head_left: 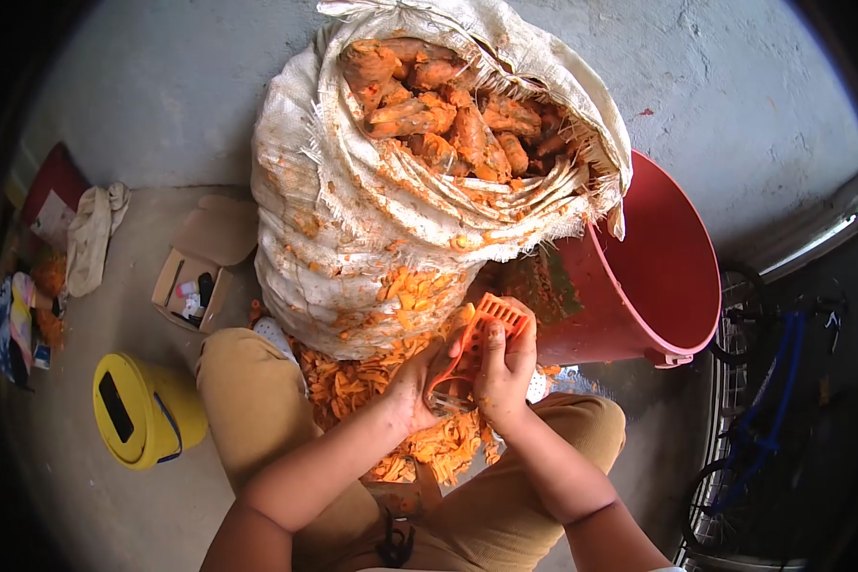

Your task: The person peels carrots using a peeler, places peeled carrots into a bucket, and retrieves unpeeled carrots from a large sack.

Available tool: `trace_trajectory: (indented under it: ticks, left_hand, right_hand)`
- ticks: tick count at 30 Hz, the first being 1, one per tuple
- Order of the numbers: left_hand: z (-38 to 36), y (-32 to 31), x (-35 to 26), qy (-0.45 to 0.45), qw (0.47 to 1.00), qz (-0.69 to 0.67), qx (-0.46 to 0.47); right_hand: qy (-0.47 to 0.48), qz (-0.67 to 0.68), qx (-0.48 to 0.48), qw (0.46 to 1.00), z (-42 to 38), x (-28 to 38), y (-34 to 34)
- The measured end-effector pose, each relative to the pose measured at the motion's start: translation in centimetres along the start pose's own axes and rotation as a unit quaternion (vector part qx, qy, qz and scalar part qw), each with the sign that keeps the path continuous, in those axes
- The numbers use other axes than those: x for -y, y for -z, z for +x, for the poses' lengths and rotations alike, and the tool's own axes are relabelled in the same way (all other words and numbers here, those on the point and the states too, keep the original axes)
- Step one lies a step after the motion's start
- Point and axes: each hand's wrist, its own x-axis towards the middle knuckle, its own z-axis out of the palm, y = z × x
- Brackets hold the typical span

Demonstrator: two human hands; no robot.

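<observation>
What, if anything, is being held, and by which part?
An orange slotted plastic tool: the right hand grips it near its slotted end; what the left hand grips is unclear.

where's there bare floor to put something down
Bare floor shows between the pale cloth, cardboard box and yellow bucket, and on the bucket's near side by the left knee. Crowded: between the knees, where orange shavings pile against the sack.

tan trousers (255, 391) | dark cord (394, 547) at waist | white, holed shoe (273, 333) | smudged left hand (507, 374)
</observation>
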Motion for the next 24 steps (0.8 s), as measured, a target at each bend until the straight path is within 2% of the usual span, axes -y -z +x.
trace_trajectory:
  ticks: [1,3,4,6,7,8,9,12,14,15,18,20,21,24]
  left_hand:
    - [0.0,0.4,-0.1,0.003,1.000,-0.003,0.021]
    - [-0.1,0.3,0.0,-0.002,1.000,0.016,-0.020]
    - [-0.2,0.3,0.0,-0.005,0.999,0.025,-0.041]
    - [-0.1,2.4,-0.5,0.034,0.994,0.072,0.077]
    - [-0.1,3.2,-0.5,0.053,0.984,0.094,0.138]
    - [-0.5,2.0,0.8,0.029,0.978,0.195,-0.062]
    - [-0.7,1.9,1.0,0.040,0.982,0.180,-0.051]
    - [-0.8,1.8,1.0,0.050,0.984,0.163,-0.058]
    - [-0.7,2.2,0.6,0.055,0.987,0.143,-0.052]
    - [-0.7,2.7,0.4,0.062,0.990,0.123,-0.039]
    - [-0.6,3.2,-0.1,0.062,0.995,0.071,-0.018]
    - [-0.5,2.7,-0.3,0.043,0.998,0.043,0.007]
    - [-0.3,2.6,-0.7,0.052,0.989,0.007,0.141]
    - [0.3,0.6,-0.3,-0.001,0.998,-0.008,-0.055]
  right_hand:
    - [0.014,-0.028,0.005,1.000,0.0,-0.1,0.1]
    - [0.050,-0.089,-0.001,0.995,0.0,0.1,-0.2]
    - [0.027,-0.080,-0.009,0.996,0.1,-0.1,-0.1]
    - [-0.018,-0.062,-0.028,0.998,0.9,-1.0,0.8]
    - [0.098,-0.208,-0.089,0.969,2.3,-2.7,2.4]
    - [0.103,-0.198,-0.126,0.966,4.0,-3.6,4.0]
    - [-0.007,-0.098,-0.163,0.982,5.0,-0.9,3.4]
    - [0.112,-0.132,-0.228,0.958,7.8,-2.8,6.1]
    - [0.076,-0.038,-0.276,0.957,8.3,-2.2,7.3]
    - [0.081,-0.050,-0.274,0.957,8.1,-1.3,6.8]
    - [0.042,0.017,-0.191,0.981,5.6,0.5,3.8]
    - [-0.023,-0.026,-0.098,0.995,3.1,0.5,3.0]
    - [-0.026,-0.004,-0.084,0.996,2.1,0.5,2.1]
    - [0.015,-0.004,-0.051,0.999,0.5,0.3,0.3]
